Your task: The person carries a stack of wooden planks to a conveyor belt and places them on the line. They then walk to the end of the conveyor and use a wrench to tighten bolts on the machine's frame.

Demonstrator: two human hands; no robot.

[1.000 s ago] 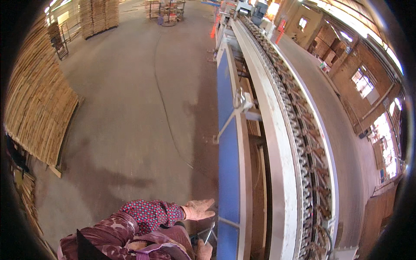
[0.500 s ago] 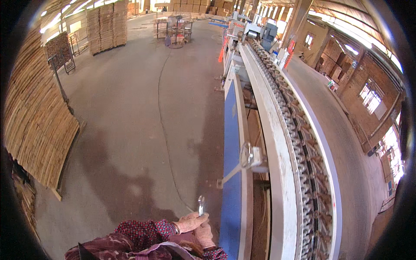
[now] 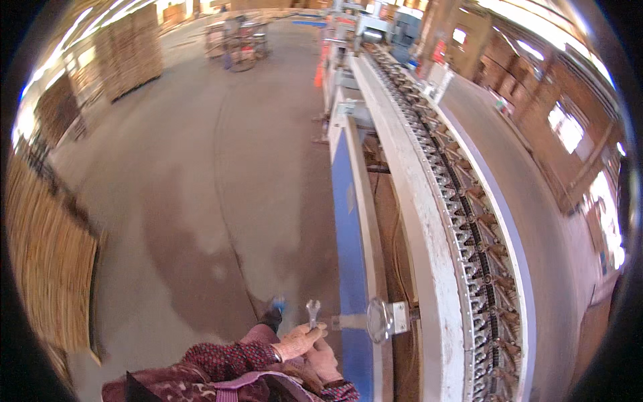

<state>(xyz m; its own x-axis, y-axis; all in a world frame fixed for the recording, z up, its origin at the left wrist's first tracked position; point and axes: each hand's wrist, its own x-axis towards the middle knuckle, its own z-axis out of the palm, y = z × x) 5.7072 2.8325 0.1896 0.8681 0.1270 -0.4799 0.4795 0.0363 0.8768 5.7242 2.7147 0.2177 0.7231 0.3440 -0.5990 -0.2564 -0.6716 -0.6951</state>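
Close to my body, in front of my waist, my two gloved hands are held together. My left hand (image 3: 297,343) is closed round a silver open-ended wrench (image 3: 313,309), whose forked jaw points up and away from me. Just below and to the right, my right hand (image 3: 325,364) is pressed against the left. Its fingers curl in under the left hand, so what they hold is hidden. The lower end of the wrench is covered by the hands. To their right, apart from them, a handwheel (image 3: 380,321) sticks out from a long machine.
The long machine (image 3: 439,268), with a chain conveyor (image 3: 479,268) and a blue side panel (image 3: 352,234), runs along my right. Stacked wooden strips (image 3: 50,251) stand at left. A cable (image 3: 224,208) lies across the concrete floor (image 3: 174,147). A cart-like stand (image 3: 238,43) is farther off.
The handwheel has come nearer, now beside my hands, and the wood stacks have slid toward the left rim. My leg and shoe have come into view. The wrench stays in my hands.
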